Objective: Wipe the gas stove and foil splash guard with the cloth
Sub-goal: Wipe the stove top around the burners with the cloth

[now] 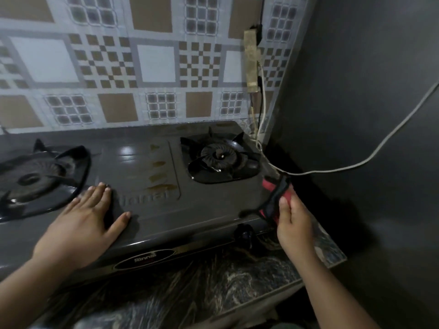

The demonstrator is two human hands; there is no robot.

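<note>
Left burner (33,179) sits just left of the left hand (88,214), which lies flat on the gas stove (147,210), fingers (104,189) spread apart. Right burner (218,157) beyond both hands, foil splash guard (133,67) behind. Right hand (293,222), fingers clamped on the red-and-black cloth (276,198), at the stove's right edge above the counter (190,288).

The back wall (156,62) is covered in a pattern of grey, white and tan squares and checkers, and a plain dark grey wall (370,91) meets it on the right. A grimy power strip (252,59) hangs near that corner, with a pale cable (380,148) trailing across the dark wall. The bench (213,281) has a dark marbled top, and the light is dim.
</note>
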